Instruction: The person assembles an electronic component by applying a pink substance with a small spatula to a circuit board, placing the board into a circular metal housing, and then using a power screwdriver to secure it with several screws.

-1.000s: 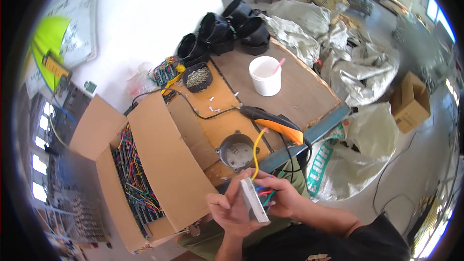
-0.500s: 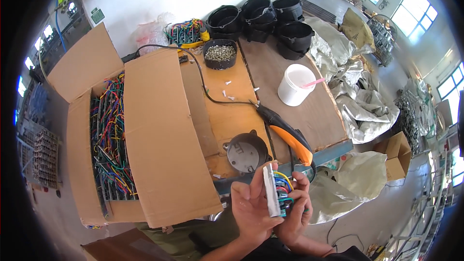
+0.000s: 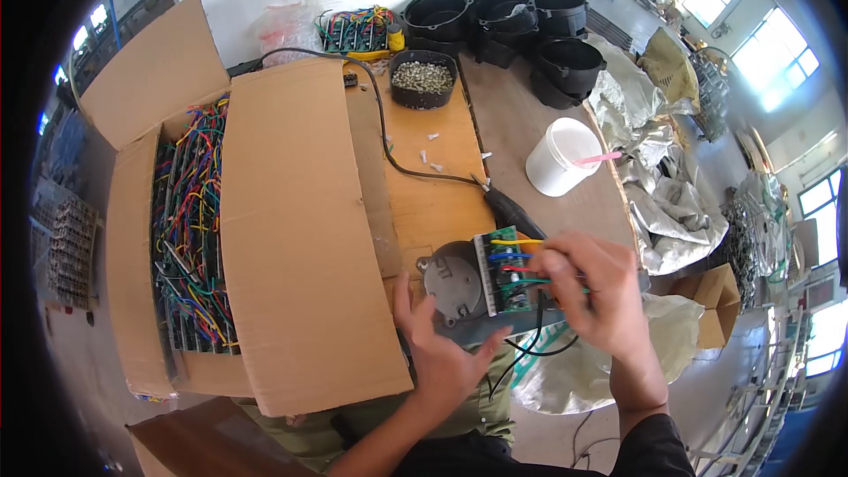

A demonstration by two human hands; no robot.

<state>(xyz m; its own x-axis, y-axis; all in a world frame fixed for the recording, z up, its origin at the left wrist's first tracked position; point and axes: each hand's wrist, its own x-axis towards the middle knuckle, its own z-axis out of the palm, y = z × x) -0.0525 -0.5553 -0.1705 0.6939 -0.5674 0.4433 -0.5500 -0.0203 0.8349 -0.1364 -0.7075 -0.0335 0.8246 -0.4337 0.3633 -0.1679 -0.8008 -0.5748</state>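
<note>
A green circuit board (image 3: 510, 290) with a pale strip along one edge and yellow, blue, red and green wires hangs over the table's front edge. My right hand (image 3: 594, 287) is closed on its wires, to the right of the board. My left hand (image 3: 446, 362) holds nothing, its fingers spread near a round black housing (image 3: 455, 284). That housing lies on the table with its grey inside showing, and the board covers its right side. Behind the board lies a black and orange corded tool (image 3: 507, 210), partly hidden.
On the left, an opened cardboard box (image 3: 296, 238) holds many wired boards. Farther back are a black tub of small metal parts (image 3: 422, 79), more wired boards (image 3: 355, 31), stacked black housings (image 3: 565, 66) and a white bucket (image 3: 556, 159) with a pink stick. Sacks (image 3: 662, 203) lie on the right.
Both hands held the board close to me before. Now my left hand has let go and moved left, while my right hand holds the board by its wires, farther forward beside the round housing.
</note>
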